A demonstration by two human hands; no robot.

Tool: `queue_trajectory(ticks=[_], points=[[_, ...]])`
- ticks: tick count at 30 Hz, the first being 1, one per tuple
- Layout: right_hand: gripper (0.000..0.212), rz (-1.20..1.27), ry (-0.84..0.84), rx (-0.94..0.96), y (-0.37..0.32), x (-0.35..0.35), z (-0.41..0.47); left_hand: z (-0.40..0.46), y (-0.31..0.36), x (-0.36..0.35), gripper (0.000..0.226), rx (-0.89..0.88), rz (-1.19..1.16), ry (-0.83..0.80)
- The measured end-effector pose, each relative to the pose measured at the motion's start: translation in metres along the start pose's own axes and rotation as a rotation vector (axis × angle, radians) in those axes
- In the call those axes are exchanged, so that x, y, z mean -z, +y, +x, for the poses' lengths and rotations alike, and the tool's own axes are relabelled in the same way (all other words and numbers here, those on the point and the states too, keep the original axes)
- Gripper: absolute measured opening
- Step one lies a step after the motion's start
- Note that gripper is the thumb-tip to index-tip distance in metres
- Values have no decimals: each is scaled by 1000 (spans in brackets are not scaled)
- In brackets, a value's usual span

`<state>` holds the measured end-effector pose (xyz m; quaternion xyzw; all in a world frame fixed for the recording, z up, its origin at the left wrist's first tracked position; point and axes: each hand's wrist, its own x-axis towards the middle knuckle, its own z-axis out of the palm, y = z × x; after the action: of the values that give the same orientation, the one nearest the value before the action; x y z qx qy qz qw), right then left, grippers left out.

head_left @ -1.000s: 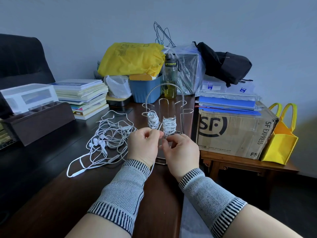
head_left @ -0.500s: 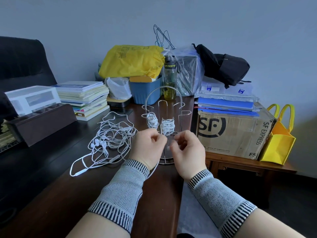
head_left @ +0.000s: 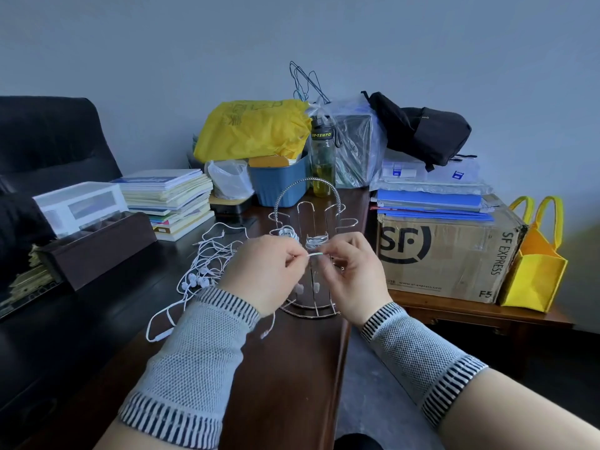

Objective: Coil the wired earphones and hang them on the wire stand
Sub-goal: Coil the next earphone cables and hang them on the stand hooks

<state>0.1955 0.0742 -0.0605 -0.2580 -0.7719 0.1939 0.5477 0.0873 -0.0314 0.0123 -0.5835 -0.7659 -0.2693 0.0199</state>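
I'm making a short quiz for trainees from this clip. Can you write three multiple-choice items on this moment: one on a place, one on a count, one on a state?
1. Where does the loose pile of earphones lie?
A. on the table left of the wire stand
B. on the cardboard box
C. in the blue bin

2. How many coiled bundles hang on the wire stand?
A. none
B. two
C. five

3. What are the hands doing?
A. resting flat on the table
B. pinching a short stretch of white cable between them
C. lifting the stand

Key: 1 A, the tangle lies on the dark table beside the stand. 2 B, two white coils show on the hooks. 3 B, the left hand and right hand each pinch an end of the cable.
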Motion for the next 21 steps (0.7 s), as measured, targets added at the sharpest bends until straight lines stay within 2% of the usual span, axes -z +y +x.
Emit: queue_trajectory(ticks=[4, 7, 15, 19, 21], points=[[18, 141, 40, -247, -2, 1, 3, 10, 2, 19, 18, 6, -13, 88], [16, 294, 57, -460, -5, 1, 8, 21, 7, 19, 15, 5, -11, 152], [13, 476, 59, -590, -8, 1, 11, 39, 24, 2, 13, 28, -184, 282], [16, 479, 43, -638, -13, 2, 15, 47, 28, 3, 30, 79, 64, 274], [21, 426, 44, -681, -14, 0, 21, 48, 30, 2, 29, 103, 191, 224]])
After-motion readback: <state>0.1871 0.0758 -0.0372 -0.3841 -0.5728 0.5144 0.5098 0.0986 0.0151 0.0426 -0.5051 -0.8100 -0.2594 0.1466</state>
